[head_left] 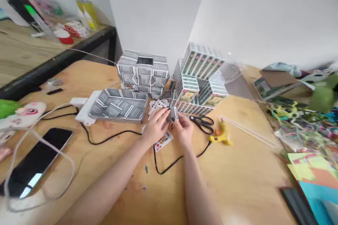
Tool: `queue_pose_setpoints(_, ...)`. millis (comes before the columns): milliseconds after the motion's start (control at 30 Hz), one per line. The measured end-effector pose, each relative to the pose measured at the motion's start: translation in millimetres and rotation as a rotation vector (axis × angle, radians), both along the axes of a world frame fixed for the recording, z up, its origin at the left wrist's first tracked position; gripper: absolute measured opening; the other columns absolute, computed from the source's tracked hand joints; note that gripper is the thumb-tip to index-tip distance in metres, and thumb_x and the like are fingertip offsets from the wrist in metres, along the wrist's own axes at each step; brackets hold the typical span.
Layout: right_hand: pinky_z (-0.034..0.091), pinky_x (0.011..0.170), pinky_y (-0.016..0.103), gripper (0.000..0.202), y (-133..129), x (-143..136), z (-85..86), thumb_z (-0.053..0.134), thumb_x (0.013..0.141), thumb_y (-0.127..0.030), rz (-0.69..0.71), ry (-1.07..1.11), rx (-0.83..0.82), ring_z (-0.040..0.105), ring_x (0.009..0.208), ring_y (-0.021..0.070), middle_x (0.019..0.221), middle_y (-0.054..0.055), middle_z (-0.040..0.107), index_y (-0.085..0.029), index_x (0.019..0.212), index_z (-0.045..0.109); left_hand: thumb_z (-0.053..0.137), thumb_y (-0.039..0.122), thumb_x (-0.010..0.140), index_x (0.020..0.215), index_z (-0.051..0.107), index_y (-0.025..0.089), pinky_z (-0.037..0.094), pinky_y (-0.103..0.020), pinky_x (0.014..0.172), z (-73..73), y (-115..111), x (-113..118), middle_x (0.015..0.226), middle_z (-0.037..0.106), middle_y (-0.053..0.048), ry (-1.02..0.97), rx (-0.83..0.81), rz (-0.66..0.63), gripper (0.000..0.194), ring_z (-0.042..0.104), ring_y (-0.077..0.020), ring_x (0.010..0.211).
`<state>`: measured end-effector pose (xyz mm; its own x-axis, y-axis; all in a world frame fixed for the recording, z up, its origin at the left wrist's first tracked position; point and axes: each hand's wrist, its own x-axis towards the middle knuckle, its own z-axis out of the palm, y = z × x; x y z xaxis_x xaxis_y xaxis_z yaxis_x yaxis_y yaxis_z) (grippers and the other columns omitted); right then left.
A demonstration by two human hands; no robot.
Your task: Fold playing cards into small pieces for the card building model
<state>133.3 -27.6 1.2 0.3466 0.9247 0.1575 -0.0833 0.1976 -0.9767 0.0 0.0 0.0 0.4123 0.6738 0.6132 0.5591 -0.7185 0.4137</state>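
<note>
Between both hands, above the middle of the table, is a playing card (173,113) with its grey patterned back showing. My left hand (156,125) grips it from the left, fingers bent around its edge. From the right, my right hand (182,126) pinches the same card with thumb and fingertips. Whether it is one card or a few together, I cannot tell. Loose face-up playing cards (163,141) lie under my hands. Just behind stand stacked card boxes (203,61) and an open tray built of cards (118,103). Black-handled scissors (203,123) lie right of my right hand.
A box-like structure of folded cards (142,74) stands at the back. A yellow glue gun (222,135) lies at right, its black cord (169,171) crossing the table below my hands. Left are a phone (39,160) and white cable; coloured papers (314,172) are at far right.
</note>
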Motion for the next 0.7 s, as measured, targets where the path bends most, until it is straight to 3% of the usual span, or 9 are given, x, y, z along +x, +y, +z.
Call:
queue_pose_setpoints(133, 0.047, 0.050, 0.024, 0.029, 1.1, -4.3, -6.7, 0.060, 0.073, -0.028, 0.025, -0.026, -0.043, 0.054, 0.049, 0.0105, 0.068, 0.000, 0.066, -0.018, 0.100, 0.061, 0.050, 0.016, 0.081, 0.127, 0.043, 0.018, 0.039, -0.042, 0.101, -4.7, 3.8, 1.8, 0.124, 0.050, -0.010, -0.020, 0.012, 0.031, 0.047, 0.043, -0.0229, 0.117)
queue_pose_setpoints(433, 0.045, 0.045, 0.025, 0.024, 1.9, -4.2, -8.9, 0.056, 0.074, -0.031, 0.085, -0.013, -0.081, 0.053, 0.045, 0.0117, 0.058, -0.002, 0.060, -0.018, 0.095, 0.058, 0.050, 0.016, 0.080, 0.127, 0.044, 0.019, 0.042, -0.042, 0.097, -4.7, 4.3, 2.0, 0.122, 0.051, -0.011, -0.031, -0.025, 0.018, 0.047, 0.044, -0.0234, 0.114)
queue_pose_setpoints(700, 0.020, 0.033, 0.019, 0.020, 2.3, -5.8, -5.9, 0.058, 0.070, -0.031, 0.063, 0.113, -0.211, 0.029, 0.032, 0.0040, 0.045, -0.008, 0.046, -0.016, 0.082, 0.057, 0.049, 0.016, 0.081, 0.126, 0.046, 0.021, 0.038, -0.045, 0.099, -5.0, 5.7, -0.5, 0.125, 0.050, -0.009, 0.017, -0.098, -0.030, 0.045, 0.041, -0.0248, 0.116)
